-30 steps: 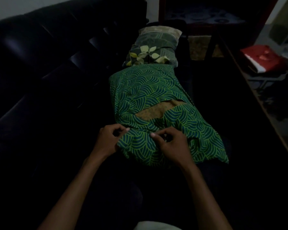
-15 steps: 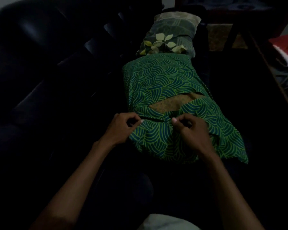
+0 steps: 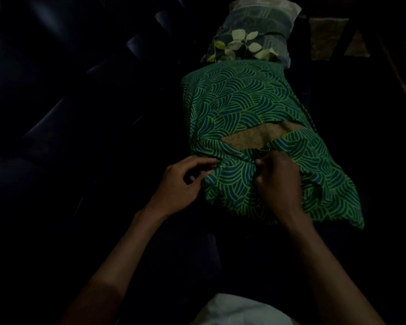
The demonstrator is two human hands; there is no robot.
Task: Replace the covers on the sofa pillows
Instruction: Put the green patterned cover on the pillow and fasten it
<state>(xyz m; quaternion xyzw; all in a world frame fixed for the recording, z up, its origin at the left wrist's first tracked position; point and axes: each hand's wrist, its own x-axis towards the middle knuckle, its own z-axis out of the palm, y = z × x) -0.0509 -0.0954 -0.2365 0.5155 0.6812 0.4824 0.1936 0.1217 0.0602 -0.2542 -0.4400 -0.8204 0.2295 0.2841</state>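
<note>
Two bare hands work at the near end of a pillow lying lengthwise on the seat of a dark sofa (image 3: 85,95), seen from the head camera in dim light. A green cover (image 3: 242,106) with a curved line pattern wraps the pillow, and its opening gapes across the middle, where a strip of the tan inner pillow (image 3: 256,137) shows through. Near of that gap, the cover's loose flap lies bunched and spreads out to the right. The left hand (image 3: 181,184) sits at the flap's left edge, thumb and fingertips pinched together on the cloth. The right hand (image 3: 277,181) rests on top of the flap just right of it, fingers curled closed on a fold of the same cloth. Both forearms reach in from the near edge. Far of the green pillow, touching its far end, lies a second pillow (image 3: 256,31) in a grey cover with pale leaves. Pale fabric (image 3: 239,310) shows at the near edge.
</note>
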